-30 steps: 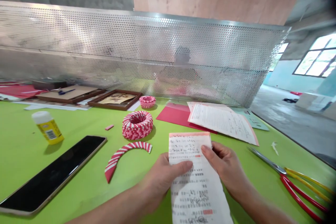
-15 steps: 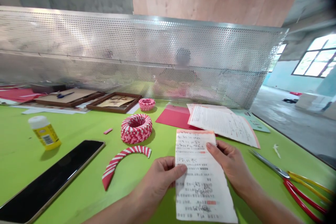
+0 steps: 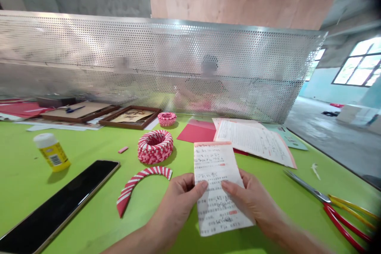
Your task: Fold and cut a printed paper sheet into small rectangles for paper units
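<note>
A narrow printed paper sheet (image 3: 218, 210) with handwriting and an orange top edge is held up above the green table. My left hand (image 3: 181, 198) pinches its left edge, thumb on the front. On the right side my right hand (image 3: 250, 196) grips it, thumb on the front and fingers behind. To the left lies a curved red-and-white folded paper strip (image 3: 131, 186). Behind it stand a woven red-and-white paper ring (image 3: 155, 147) and a smaller pink-and-white one (image 3: 167, 118).
A glue stick (image 3: 52, 152) and a black phone (image 3: 59, 206) are on the left. Scissors (image 3: 324, 198) lie at right. Printed papers (image 3: 253, 139) and red paper (image 3: 196, 130) lie behind my hands. Wooden frames (image 3: 131, 116) sit by the perforated metal screen (image 3: 149, 63), with people beyond.
The sheet has shifted left and up at its lower end. My right hand has moved down and left along it, closer to my left hand.
</note>
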The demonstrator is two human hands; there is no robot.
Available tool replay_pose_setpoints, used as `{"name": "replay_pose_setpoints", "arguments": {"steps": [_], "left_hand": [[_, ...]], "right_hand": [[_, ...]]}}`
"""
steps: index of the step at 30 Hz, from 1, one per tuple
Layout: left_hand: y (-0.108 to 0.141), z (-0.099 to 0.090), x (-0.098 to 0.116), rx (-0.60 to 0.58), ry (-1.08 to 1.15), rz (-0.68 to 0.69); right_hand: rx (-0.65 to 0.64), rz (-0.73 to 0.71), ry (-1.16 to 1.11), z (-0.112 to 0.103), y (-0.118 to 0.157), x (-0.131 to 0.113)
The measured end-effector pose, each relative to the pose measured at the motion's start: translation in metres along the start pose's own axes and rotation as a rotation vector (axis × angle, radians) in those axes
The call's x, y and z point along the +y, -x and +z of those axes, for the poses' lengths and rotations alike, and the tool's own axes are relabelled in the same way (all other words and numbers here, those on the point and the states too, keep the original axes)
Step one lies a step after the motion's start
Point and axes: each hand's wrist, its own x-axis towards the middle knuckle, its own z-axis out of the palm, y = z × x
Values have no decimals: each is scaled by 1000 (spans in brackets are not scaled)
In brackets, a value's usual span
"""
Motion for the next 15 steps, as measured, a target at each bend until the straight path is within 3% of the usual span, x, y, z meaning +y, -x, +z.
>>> {"name": "replay_pose_setpoints", "arguments": {"steps": [7,15], "left_hand": [[-4,-6,-8,36,13,-17],[-3,-9,-3,102,-56,33]], "right_hand": [[41,-7,4,-1,1,1],[94,-16,-79,3,3,-1]]}}
